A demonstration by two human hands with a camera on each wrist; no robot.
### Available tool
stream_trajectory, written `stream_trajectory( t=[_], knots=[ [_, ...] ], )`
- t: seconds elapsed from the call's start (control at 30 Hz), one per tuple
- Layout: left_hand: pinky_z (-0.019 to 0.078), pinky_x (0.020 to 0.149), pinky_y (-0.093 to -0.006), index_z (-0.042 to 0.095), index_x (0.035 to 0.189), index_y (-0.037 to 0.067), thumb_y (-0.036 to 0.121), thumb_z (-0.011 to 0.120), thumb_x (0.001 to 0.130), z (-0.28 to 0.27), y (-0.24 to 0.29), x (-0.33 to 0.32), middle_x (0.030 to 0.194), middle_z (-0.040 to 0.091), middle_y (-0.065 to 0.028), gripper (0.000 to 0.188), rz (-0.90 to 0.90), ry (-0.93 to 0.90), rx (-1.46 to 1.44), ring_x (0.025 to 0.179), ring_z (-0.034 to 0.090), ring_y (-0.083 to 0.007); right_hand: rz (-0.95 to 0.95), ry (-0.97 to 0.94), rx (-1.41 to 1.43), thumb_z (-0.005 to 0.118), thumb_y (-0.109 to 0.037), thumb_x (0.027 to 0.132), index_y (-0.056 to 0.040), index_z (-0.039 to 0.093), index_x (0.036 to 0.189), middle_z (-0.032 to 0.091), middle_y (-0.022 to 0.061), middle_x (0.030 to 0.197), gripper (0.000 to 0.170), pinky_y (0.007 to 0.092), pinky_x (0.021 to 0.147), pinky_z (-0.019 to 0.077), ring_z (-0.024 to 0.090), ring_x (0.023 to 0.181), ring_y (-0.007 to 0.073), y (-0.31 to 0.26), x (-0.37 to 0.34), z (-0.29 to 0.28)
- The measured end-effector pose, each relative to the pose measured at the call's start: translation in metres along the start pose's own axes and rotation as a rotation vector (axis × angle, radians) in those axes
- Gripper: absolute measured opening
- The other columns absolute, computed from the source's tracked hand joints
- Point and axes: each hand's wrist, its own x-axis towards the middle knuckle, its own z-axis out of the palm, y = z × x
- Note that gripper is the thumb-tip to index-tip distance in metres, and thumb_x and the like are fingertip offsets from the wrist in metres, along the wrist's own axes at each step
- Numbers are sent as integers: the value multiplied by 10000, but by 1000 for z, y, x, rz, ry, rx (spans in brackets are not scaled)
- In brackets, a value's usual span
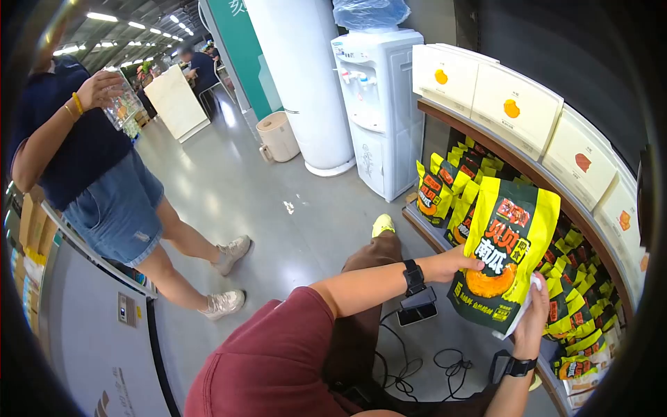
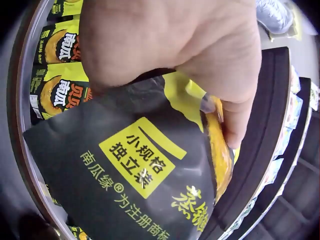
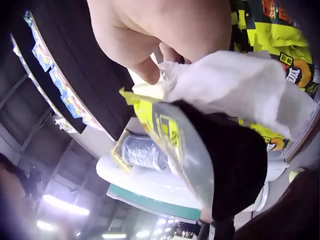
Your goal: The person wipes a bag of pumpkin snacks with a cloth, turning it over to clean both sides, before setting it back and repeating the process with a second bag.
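A yellow and dark green snack bag with a pumpkin picture is held up before the shelf. My left hand grips its left edge, thumb on the printed front. In the left wrist view, the fingers of my left hand hold the bag, whose dark panel shows. At the bag's lower right side, my right hand pinches a crumpled white cloth. In the right wrist view, that cloth hangs from the fingers of my right hand, close beside the bag.
A curved shelf holds rows of similar bags, with white picture boxes on top. A phone and black cables lie below. A water dispenser stands behind; another person stands at the left, holding a clear container.
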Motion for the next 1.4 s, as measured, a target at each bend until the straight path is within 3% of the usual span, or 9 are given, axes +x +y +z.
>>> stream_trajectory(
  t=[0.23,0.37,0.43,0.5,0.6,0.73,0.83,0.93,1.4],
  knots=[
    [388,1040,-315,432,1369,33,250,720,873,2,-7,0,1285,566,-48,613,2,139,97,1178,513,-144,15,-104,145,422,-189,1014,63,443,1335,495,152,1356,409,377,1070,351,478,1247,239,2,-25,42],
    [369,1057,-349,206,1450,-18,367,605,946,-3,-31,4,1355,469,-163,749,124,392,591,1220,483,-228,-137,-161,-133,435,-266,1006,94,360,1407,392,183,1464,544,383,1142,239,353,1370,270,21,-33,48],
    [366,1059,-354,157,1462,-36,487,510,965,-11,-50,8,1371,446,-195,803,-83,518,636,1266,448,-266,-262,-282,-365,470,-304,988,91,380,1403,367,187,1488,581,390,1153,212,320,1396,281,19,-31,59],
    [361,1068,-356,187,1485,11,635,389,950,-9,-53,7,1414,426,-173,846,36,511,752,1299,430,-261,-380,-333,-844,472,-380,977,58,375,1422,353,219,1495,632,406,1156,190,304,1408,319,23,-30,52],
    [360,1082,-385,328,1481,139,719,314,919,11,-24,-5,1471,412,-96,808,-429,65,-44,1321,418,-224,-513,-412,-1217,422,-460,978,55,315,1444,292,267,1507,703,476,1152,170,269,1406,416,28,-40,71],
    [352,1086,-396,332,1479,125,659,381,939,-4,-36,-6,1487,397,-67,761,-319,-84,-138,1307,428,-202,-510,-437,-1377,391,-531,953,61,236,1470,248,293,1512,801,539,1155,108,218,1412,452,34,-46,86],
    [310,1105,-387,391,1449,148,620,498,915,3,-24,-14,1478,414,-30,720,-241,-11,-130,1327,396,-193,-593,-412,-1527,622,-341,849,59,248,1459,275,294,1499,820,532,1155,137,250,1399,451,41,-40,78],
    [369,1098,-422,304,1479,141,707,461,863,0,-19,-17,1465,419,-92,852,-255,-50,-60,1319,438,-229,-645,-379,-1482,699,-330,783,43,286,1443,323,273,1469,863,530,1155,170,284,1383,435,39,-36,83],
    [405,1061,-413,329,1454,60,708,546,818,18,8,-18,1420,464,-141,933,-168,-13,-180,1259,503,-261,-687,-220,-1163,430,-439,976,36,128,1502,125,294,1551,771,455,1165,152,157,1442,432,35,-3,49]
  ],
)
